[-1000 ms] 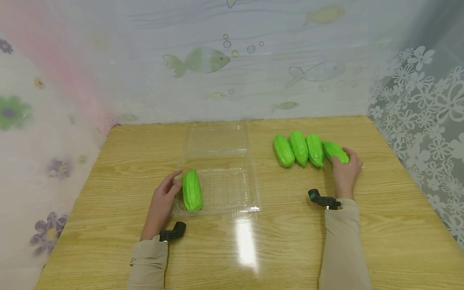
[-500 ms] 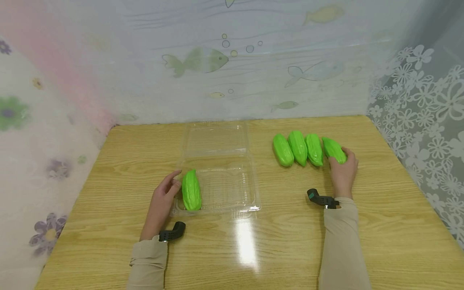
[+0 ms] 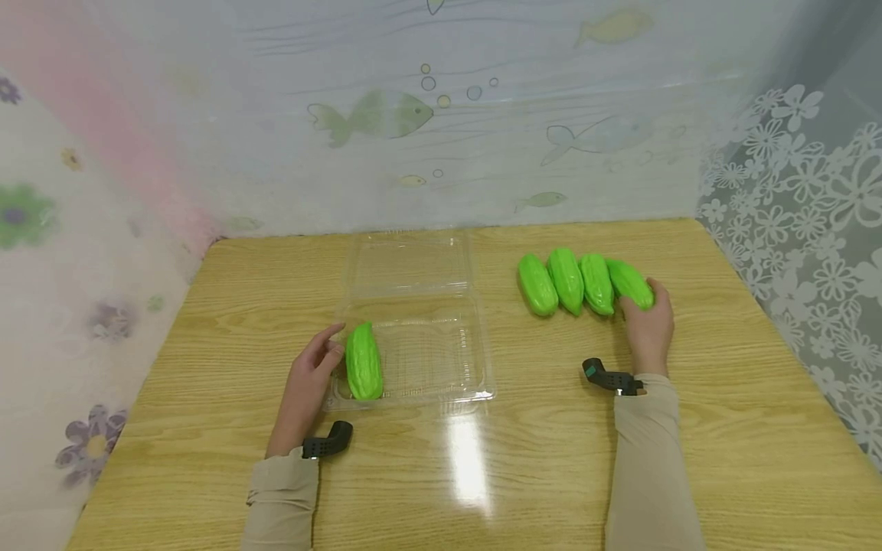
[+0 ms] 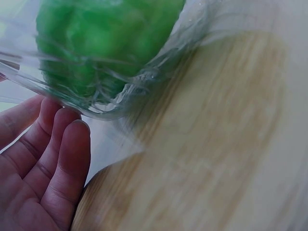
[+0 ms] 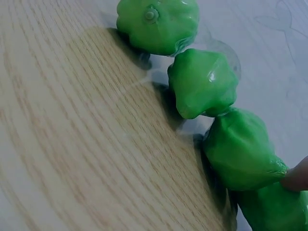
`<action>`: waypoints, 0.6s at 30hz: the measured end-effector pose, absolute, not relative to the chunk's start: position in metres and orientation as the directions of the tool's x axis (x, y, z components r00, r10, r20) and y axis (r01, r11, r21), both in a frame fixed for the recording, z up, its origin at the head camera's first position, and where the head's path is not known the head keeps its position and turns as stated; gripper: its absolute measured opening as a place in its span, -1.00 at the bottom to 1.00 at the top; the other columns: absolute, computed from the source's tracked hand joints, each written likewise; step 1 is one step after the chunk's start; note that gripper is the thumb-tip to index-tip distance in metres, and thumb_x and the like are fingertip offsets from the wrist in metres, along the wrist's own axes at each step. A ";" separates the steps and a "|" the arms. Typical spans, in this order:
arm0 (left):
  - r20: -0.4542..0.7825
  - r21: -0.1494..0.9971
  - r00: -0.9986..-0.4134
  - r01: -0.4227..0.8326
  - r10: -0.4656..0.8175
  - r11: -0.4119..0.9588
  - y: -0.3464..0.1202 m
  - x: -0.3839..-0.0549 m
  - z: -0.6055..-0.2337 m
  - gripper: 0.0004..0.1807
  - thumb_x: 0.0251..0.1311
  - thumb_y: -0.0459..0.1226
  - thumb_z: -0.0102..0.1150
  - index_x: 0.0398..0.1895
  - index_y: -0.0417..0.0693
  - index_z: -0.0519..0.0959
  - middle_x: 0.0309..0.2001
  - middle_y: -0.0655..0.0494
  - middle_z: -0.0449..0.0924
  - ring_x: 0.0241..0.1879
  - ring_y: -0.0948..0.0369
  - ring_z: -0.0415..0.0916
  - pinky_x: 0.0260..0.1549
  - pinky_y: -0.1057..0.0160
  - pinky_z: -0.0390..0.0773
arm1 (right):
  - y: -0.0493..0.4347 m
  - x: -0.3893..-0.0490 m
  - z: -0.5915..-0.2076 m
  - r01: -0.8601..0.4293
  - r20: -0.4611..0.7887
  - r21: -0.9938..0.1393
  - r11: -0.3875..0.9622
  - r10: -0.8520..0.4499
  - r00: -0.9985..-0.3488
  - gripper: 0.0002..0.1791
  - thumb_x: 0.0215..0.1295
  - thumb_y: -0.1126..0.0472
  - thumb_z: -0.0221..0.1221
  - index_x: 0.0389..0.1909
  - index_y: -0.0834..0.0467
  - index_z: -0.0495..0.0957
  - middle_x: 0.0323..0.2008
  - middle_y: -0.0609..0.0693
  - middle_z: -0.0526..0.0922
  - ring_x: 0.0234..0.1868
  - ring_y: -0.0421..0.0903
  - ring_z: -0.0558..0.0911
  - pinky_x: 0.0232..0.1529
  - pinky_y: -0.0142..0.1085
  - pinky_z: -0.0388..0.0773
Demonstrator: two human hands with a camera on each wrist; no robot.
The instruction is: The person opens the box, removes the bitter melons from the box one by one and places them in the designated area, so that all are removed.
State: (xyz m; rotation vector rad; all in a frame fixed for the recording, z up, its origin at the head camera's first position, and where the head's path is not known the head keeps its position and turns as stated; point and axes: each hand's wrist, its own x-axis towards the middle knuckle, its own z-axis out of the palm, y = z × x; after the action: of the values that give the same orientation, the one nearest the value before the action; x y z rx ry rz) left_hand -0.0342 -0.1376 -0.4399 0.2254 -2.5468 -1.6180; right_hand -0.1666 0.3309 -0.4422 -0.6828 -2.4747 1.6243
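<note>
My right hand [image 3: 649,325] grips the rightmost green ridged gourd [image 3: 630,284], fingers on its right side and thumb near its lower end. In the right wrist view a fingertip [image 5: 296,177] shows by the gourds. That gourd lies against the end of a row of three similar gourds [image 3: 566,282]. On the left, a clear plastic clamshell box [image 3: 434,360] stands with its lid [image 3: 413,264] laid back. One gourd [image 3: 364,361] lies lengthwise at the box's left side. My left hand [image 3: 310,383] rests beside it, its extended fingers [image 4: 72,154] right at the box wall.
The wooden table [image 3: 524,459] runs back to a wall covering [image 3: 482,138] printed with fish. Patterned sheets flank it on both sides. Each wrist wears a black camera mount, one on the left [image 3: 329,441] and one on the right [image 3: 613,379].
My right hand has shifted a little left with the gourd, bringing it up against the row. The left hand and the box stay put.
</note>
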 end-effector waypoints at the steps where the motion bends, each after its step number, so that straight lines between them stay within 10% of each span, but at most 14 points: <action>1: 0.017 0.906 -0.982 -0.063 -0.186 0.418 -0.138 -0.034 -0.440 -0.53 0.26 0.03 -0.13 0.21 0.13 0.32 -0.18 0.09 0.40 -0.20 0.21 0.33 -0.22 0.28 0.35 | 0.331 -0.167 -0.442 0.310 -0.156 -0.892 0.329 0.420 -0.894 -0.29 0.23 0.06 -0.01 0.37 -0.07 -0.07 0.33 -0.01 0.03 0.26 -0.01 0.10 0.19 -0.12 0.04; 18: 0.019 0.911 -0.985 -0.054 -0.174 0.409 -0.143 -0.043 -0.448 -0.54 0.27 0.01 -0.12 0.21 0.13 0.32 -0.18 0.08 0.40 -0.21 0.20 0.33 -0.23 0.28 0.35 | 0.329 -0.168 -0.446 0.250 -0.106 -0.909 0.334 0.396 -0.912 -0.36 0.29 -0.06 -0.10 0.35 0.00 0.01 0.32 0.00 0.04 0.31 -0.07 0.01 0.24 -0.18 -0.05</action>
State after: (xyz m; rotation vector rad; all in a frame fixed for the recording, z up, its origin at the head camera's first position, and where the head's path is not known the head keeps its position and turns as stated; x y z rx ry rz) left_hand -0.0428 -0.1428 -0.4485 0.2069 -2.5418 -1.6374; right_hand -0.1675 0.3286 -0.4459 -0.5987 -2.4528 1.6332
